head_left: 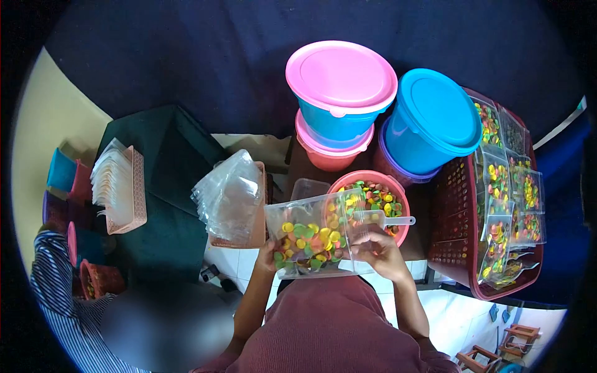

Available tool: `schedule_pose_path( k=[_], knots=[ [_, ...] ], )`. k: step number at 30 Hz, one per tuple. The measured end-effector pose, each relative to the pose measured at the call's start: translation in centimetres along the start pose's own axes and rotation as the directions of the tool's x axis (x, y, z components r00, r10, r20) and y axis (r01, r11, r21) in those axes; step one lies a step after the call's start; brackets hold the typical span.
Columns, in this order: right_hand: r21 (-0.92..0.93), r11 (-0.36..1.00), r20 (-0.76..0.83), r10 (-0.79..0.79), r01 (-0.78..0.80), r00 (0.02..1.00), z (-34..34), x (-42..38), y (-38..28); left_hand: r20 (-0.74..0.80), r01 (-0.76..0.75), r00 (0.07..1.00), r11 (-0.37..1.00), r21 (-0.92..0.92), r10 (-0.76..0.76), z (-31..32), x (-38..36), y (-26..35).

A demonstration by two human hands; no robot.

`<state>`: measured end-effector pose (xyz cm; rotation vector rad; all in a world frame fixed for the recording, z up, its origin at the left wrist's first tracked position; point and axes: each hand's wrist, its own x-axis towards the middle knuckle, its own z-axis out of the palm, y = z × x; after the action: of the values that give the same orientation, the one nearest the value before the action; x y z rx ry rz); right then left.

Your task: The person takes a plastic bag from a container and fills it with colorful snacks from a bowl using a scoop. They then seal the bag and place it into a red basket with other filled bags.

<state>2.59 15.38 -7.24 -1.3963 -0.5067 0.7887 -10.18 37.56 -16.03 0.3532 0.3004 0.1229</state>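
A clear plastic bag (305,214) with round, flat chips in yellow, green and orange-red is held up in front of me. My left hand (268,255) grips its left edge. At the right edge my right hand (382,253) has its fingers closed on the bag. Just behind it stands a coral-red tub (404,189) of the same colourful chips. A clear scoop (398,221) lies over this tub, its handle pointing right, just above my right hand. The bag hides part of the tub.
Empty clear bags (230,199) are stacked in a pink basket (261,180) at left. Lidded pink (342,74) and blue buckets (438,112) stand behind the tub. Filled packets (497,180) line a maroon basket (451,217) at right. Another person's striped sleeve (53,267) is at far left.
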Motion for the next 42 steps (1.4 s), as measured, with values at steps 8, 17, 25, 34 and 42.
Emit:
schedule_pose_path(
  k=[8,17,25,34,42],
  knots=[
    [-0.522,0.844,-0.116,-0.218,0.127,0.969,0.9,-0.4,-3.4,0.088,-0.071,0.995,0.966,0.250,0.050,0.5,-0.6,-0.7],
    [-0.150,0.988,0.236,0.006,0.030,0.972,0.4,-0.2,-2.2,0.387,-0.146,0.916,0.986,0.082,0.104,1.6,-0.7,-2.6],
    [-0.218,0.976,0.227,0.025,0.026,0.974,1.9,0.4,-3.1,0.398,0.069,0.913,0.996,0.055,-0.085,-1.3,-0.3,-0.6],
    [-0.324,0.915,0.245,-0.165,0.241,0.955,2.8,0.7,-5.2,0.589,0.142,0.802,0.990,-0.027,-0.098,-2.0,1.1,1.0],
    [-0.931,0.304,-0.273,-0.223,-0.200,0.936,-6.2,2.7,-2.3,0.446,-0.097,0.894,0.990,0.100,0.043,-4.5,0.9,0.4]
  ],
)
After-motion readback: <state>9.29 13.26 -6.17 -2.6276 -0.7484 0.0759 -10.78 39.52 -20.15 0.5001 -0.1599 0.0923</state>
